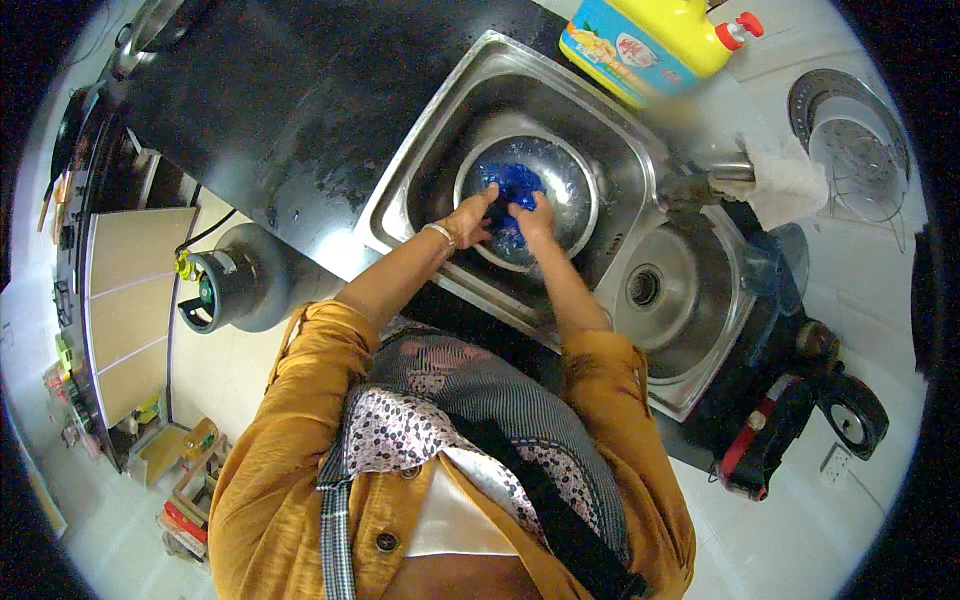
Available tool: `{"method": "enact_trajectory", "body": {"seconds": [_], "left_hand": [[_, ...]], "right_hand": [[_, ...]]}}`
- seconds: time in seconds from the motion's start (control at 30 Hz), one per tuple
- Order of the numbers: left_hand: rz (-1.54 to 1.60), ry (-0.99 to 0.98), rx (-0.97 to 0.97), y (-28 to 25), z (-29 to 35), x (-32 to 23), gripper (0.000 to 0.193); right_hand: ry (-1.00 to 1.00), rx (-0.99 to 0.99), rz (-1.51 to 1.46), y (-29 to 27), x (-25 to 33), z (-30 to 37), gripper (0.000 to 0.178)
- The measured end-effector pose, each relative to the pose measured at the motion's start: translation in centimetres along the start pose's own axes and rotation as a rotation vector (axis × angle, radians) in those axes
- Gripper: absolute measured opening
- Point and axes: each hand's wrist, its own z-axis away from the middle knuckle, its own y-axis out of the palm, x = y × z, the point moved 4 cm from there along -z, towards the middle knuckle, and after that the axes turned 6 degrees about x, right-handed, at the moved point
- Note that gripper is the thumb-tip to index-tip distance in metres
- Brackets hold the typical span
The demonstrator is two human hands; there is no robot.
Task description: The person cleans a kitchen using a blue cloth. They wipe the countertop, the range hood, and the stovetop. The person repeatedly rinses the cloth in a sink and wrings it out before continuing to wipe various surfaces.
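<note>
While both arms reach down into the sink (480, 95), the blue thing (517, 178) sits in the bowl (573, 178), bunched up and wet-looking. Key relation: it lies between the hands and slightly beyond them, left hand (467, 220) on its left, right hand (538, 218) on its right, neither clearly nearer. Fingertips of both overlap it in view. Left grip: thumb and fingers moderately apart; whether they pinch the blue thing, cannot tell. Right grip: fingers bent inward against it; hold or mere touch, cannot tell. Looks soft, so no clear pointing end; visible blue runs longest roughly away from the body, near side to far side of the bowl, across the line joining the hands. Jug (630, 45) just beyond the sink, black surface (260, 100) to the left.
</note>
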Motion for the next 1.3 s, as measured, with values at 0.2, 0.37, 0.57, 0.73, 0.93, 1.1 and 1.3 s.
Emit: {"method": "enact_trajectory", "body": {"seconds": [0.2,0.37,0.57,0.73,0.93,1.1,1.3], "left_hand": [[0.256,-0.018,0.370,2.7,0.0,-2.9,0.053],[0.318,0.197,0.145,1.9,-1.5,-1.5,0.034],[-0.374,0.208,-0.198,2.4,-0.5,-2.5,0.031],[-0.331,0.104,-0.210,-1.5,-0.3,-1.2,0.053],[0.177,0.032,0.105,-2.9,-5.8,1.5,0.073],[0.237,0.096,0.366,-2.1,-3.7,-1.0,0.046],[0.185,0.162,-0.035,0.0,-2.2,-0.5,0.026]], "right_hand": [[-0.427,0.066,-0.104,0.4,15.6,9.6,0.023],[-0.485,-0.218,-0.048,0.4,15.5,7.8,0.024],[-0.314,-0.165,0.498,-2.9,6.7,-1.3,0.029],[-0.055,-0.209,0.853,-2.0,6.6,0.0,0.033],[0.016,0.238,-0.087,2.9,3.4,-0.3,0.033],[-0.554,0.007,0.017,1.7,15.8,8.4,0.022],[-0.534,-0.244,0.099,0.9,14.9,5.6,0.023]]}}
